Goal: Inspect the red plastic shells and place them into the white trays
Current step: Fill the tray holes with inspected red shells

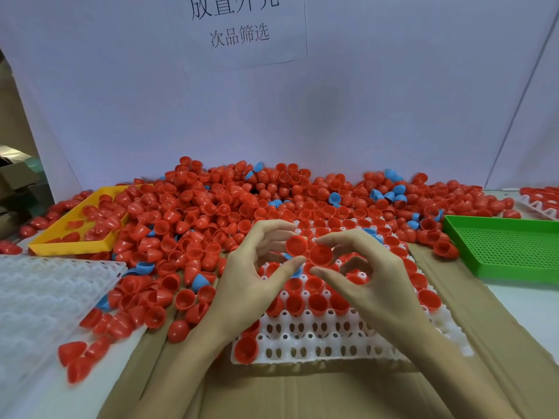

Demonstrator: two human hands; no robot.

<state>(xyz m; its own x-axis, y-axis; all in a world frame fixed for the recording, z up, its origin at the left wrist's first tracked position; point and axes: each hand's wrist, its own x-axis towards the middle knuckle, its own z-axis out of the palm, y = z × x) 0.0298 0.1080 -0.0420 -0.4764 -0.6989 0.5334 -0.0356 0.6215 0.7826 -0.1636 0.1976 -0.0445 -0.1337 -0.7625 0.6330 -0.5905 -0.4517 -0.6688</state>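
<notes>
Both hands hold red shells above the white tray (305, 343): left hand (254, 276) pinching one shell (295, 245), right hand (372, 276) another (321, 255), touching; empty pockets lie below, toward the wrists.

A white paper sheet (242, 28) is stuck on the pale backdrop wall at twelve o'clock, behind the bench, and carries two lines of printed Chinese characters. The upper line, in large type and cut off by the top edge of the view, appears to read 放置外壳, though only the lower parts of its characters show. Below it, in smaller type, the line 次品筛选 reads plainly, and no other text, brand or number can be read anywhere else.
</notes>
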